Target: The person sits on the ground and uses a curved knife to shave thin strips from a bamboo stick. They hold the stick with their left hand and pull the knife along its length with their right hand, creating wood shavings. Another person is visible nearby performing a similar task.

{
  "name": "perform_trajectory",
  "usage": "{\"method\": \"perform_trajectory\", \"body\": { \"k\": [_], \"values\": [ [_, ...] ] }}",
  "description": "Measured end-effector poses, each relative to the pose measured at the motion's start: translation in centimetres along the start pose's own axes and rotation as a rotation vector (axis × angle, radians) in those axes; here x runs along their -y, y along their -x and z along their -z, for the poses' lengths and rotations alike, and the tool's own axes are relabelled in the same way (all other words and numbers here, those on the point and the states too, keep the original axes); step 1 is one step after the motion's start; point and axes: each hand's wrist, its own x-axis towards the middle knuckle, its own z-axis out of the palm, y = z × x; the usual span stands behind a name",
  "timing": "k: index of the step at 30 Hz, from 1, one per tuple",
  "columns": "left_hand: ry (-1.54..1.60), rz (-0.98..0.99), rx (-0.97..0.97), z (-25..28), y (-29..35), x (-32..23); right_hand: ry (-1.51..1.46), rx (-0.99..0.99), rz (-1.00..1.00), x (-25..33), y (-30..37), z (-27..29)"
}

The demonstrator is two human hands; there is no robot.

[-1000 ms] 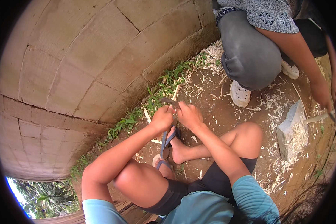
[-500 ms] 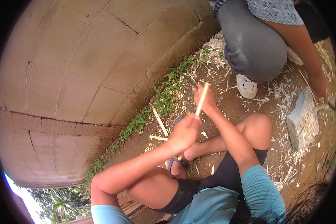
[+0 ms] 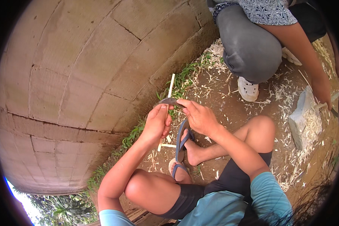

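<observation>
A pale, thin wooden stick (image 3: 171,87) stands out above and below my left hand (image 3: 153,123), whose fingers are closed round its middle. My right hand (image 3: 200,117) grips a knife with a dark, curved blade (image 3: 170,101); its handle is mostly hidden by the fingers. The blade crosses the stick just above my left fist, close to the thumb. Both hands are held over the ground, in front of my feet in blue-strapped flip-flops (image 3: 181,143).
A block wall (image 3: 90,71) rises on the left, with grass (image 3: 129,140) along its foot. Wood shavings litter the dirt. At the far right another person in grey trousers (image 3: 248,45) crouches, one arm reaching down beside a shaving-covered stone block (image 3: 299,116).
My left hand has swung left and slightly away from me with the stick. My right hand has come nearer and a little left, bringing the knife's blade across the stick.
</observation>
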Motion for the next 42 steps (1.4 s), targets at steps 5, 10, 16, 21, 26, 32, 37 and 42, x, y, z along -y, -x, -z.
{"method": "perform_trajectory", "body": {
  "k": [5, 10, 16, 21, 26, 32, 37, 42],
  "values": [
    [-0.133, -0.014, -0.017, -0.9, -0.1, 0.9, 0.17, 0.04, 0.038, -1.8, 0.5, 1.4],
    [-0.232, -0.001, -0.092, -1.8, 0.6, 1.4, 0.275, -0.092, 0.022, -6.1, 0.5, -0.7],
    [-0.448, -0.169, -0.142, -1.9, 2.2, 2.0, 0.094, -0.048, -0.373, -4.0, -2.8, 1.7],
    [-0.203, 0.018, -0.249, -0.3, 0.9, 1.2, -0.03, -0.035, -0.189, -2.4, 1.6, -0.2],
    [-0.137, 0.039, -0.121, -1.7, 0.6, 0.7, -0.021, 0.07, -0.053, 0.4, 2.9, 1.0],
    [-0.073, 0.034, -0.005, -2.4, 1.2, -0.4, 0.091, 0.062, -0.053, -0.1, 2.3, 2.6],
    [-0.054, 0.023, -0.085, -3.6, 0.9, -0.7, 0.057, -0.064, -0.066, -1.8, 1.9, 0.5],
    [-0.189, 0.089, -0.238, -2.3, 0.1, 1.5, -0.012, 0.0, -0.161, -3.0, 2.5, -3.2]
  ]
}}
